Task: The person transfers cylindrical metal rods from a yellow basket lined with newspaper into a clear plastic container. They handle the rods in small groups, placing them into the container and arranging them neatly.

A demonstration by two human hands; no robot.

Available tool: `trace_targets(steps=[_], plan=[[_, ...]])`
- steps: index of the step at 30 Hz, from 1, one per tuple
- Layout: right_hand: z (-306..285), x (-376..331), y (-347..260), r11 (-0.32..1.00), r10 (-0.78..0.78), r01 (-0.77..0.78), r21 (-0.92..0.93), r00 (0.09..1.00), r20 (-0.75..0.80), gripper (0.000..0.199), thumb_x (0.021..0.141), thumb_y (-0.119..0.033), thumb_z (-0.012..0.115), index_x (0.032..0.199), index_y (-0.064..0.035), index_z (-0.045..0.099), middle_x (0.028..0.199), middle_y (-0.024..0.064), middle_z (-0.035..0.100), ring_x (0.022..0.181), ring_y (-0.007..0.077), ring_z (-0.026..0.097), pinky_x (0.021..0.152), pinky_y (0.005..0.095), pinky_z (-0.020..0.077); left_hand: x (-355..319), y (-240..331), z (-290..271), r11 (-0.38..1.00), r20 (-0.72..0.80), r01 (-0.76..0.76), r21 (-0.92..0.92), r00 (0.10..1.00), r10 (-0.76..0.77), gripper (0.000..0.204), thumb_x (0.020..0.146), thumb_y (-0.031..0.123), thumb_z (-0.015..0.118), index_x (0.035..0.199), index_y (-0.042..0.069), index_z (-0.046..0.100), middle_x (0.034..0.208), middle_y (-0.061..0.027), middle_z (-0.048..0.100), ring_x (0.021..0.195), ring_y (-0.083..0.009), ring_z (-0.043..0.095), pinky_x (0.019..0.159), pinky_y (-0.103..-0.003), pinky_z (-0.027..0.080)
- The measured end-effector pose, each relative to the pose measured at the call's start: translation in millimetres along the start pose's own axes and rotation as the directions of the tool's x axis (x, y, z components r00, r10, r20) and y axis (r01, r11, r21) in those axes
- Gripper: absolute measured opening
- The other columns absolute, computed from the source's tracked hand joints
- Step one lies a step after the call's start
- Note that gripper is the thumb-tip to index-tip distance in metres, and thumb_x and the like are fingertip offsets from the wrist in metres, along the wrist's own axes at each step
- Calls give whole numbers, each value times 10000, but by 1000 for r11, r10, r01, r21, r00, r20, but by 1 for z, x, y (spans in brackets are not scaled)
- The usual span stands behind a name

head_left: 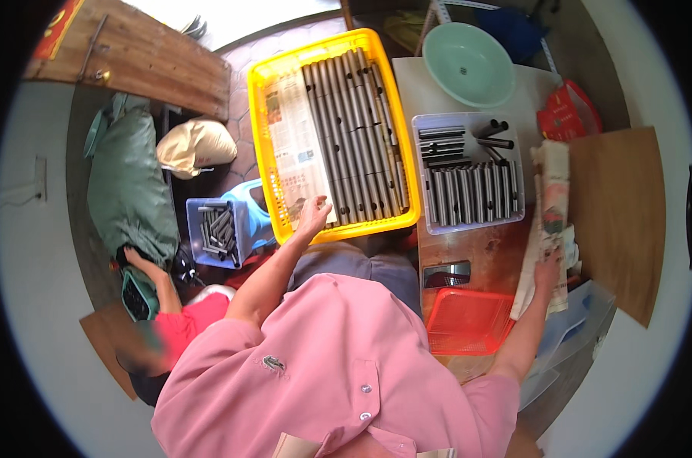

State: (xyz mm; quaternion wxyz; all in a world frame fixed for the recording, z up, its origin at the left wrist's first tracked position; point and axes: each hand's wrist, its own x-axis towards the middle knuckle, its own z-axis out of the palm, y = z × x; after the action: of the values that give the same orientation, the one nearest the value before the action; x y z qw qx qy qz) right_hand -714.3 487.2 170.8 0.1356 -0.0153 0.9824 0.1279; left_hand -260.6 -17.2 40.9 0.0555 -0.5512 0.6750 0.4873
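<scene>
A yellow plastic basket [256, 145] stands in front of me. Dark grey metal tubes [346, 130] lie lengthwise in rows over its right part. A newspaper sheet [291, 153] lies flat along its left side. At the near end of that sheet rests my left hand [313, 216], its fingers apart and touching the paper, with no tube in them. Far to the right, my right hand [547, 269] grips a folded stack of newspaper [553, 198] beside the table's edge. Its fingers are partly hidden by the paper.
Right of the basket, a clear plastic bin [468, 227] of shorter tubes stands on the table, with a green basin [468, 65] behind it. Nearer are a phone [447, 274] and a red tray [468, 320]. At left, a blue bin [197, 246] holds tubes, near another person's arm [163, 282].
</scene>
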Motion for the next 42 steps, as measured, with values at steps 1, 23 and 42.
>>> trace_targets(steps=[1,23,42], plan=[[-2,-13,-23,999,-2,7,-52,996,94,638,896,-204,653,1466,-81,394,1433,202,505,1286,429,504,1003,519,460,-7,2,-4,1000,-24,-19,-7,1000,19,483,908,277,662,1307,13,598,1291,-244,597,1236,-371,556,1080,-436,428],[67,-230,-414,449,-762,455,769,645,63,244,866,-74,651,1099,2,661,1038,196,687,937,369,671,853,435,537,52,6,-84,-41,720,-774,632,566,401,447,926,310,570,1327,114,579,1350,-76,535,1334,-259,475,1193,-527,283],[99,-215,-436,767,-376,245,593,921,106,587,850,-131,675,1375,20,460,1354,253,508,1281,423,476,1121,474,370,74,5,-77,-74,801,-939,335,243,548,88,842,182,614,802,115,657,998,-38,612,1041,-218,592,996,-400,453]])
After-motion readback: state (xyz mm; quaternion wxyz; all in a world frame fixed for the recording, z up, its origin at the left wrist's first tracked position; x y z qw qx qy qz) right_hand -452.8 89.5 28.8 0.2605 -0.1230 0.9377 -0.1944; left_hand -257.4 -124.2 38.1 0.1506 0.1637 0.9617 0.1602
